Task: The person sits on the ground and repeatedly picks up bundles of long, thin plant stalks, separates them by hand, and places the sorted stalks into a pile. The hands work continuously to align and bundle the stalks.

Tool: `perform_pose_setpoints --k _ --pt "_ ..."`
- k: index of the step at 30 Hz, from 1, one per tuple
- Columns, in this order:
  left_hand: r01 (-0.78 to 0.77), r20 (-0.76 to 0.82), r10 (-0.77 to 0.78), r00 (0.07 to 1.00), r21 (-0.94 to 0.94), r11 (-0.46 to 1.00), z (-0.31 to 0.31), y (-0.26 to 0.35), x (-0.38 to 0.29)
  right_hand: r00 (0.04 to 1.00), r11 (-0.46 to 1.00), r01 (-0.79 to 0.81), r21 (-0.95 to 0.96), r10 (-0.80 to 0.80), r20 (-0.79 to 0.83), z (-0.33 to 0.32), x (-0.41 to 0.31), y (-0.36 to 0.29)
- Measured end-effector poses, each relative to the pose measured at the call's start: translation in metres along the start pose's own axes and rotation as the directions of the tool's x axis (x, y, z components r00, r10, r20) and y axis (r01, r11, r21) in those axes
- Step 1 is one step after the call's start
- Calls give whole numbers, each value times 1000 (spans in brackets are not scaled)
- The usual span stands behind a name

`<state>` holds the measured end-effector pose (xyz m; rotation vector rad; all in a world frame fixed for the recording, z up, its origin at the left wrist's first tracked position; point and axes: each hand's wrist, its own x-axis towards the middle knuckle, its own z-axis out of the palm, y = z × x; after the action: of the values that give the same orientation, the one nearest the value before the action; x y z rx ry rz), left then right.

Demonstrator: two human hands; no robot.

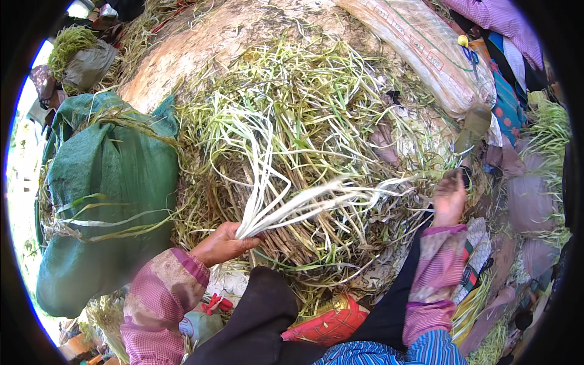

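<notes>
My left hand (226, 244) grips a bunch of long white, chive-like stalks (260, 200) near their lower ends. Part of the bunch bends up and away; the rest spreads right in front of me, slightly blurred. My right hand (449, 198) is at the right, palm side partly up, with curled, soil-darkened fingers. Thin strands reach close to those fingers, but whether they are held cannot be told. Beneath both hands lies a wide heap of loose pale-green and yellowed stalks (315, 109), with browner stems (292, 242) nearest me.
A bulging green woven sack (114, 182) stands at the left. At upper right lies a translucent printed woven sack (419, 54), with blue-handled scissors (470, 54) by it. A red bag (328, 321) sits between my legs. Another person's pink sleeve (497, 23) shows at top right.
</notes>
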<state>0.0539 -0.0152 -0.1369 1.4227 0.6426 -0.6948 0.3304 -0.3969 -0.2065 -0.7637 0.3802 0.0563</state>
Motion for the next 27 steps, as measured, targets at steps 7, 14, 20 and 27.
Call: perform_pose_setpoints --k 7,14,20,27 --pt "148 89 -137 987 -127 981 2 -2 0 978 657 207 -725 -141 152 -4 -54 27" --pt "134 145 -116 983 -122 983 7 0 0 637 326 537 -778 449 627 59 -147 127" --pt "120 200 -104 974 -74 990 8 11 -6 706 566 399 -721 312 635 60 -139 169" --pt "-42 -103 36 994 -64 997 -9 26 -28 854 50 520 -853 11 521 11 -73 105"
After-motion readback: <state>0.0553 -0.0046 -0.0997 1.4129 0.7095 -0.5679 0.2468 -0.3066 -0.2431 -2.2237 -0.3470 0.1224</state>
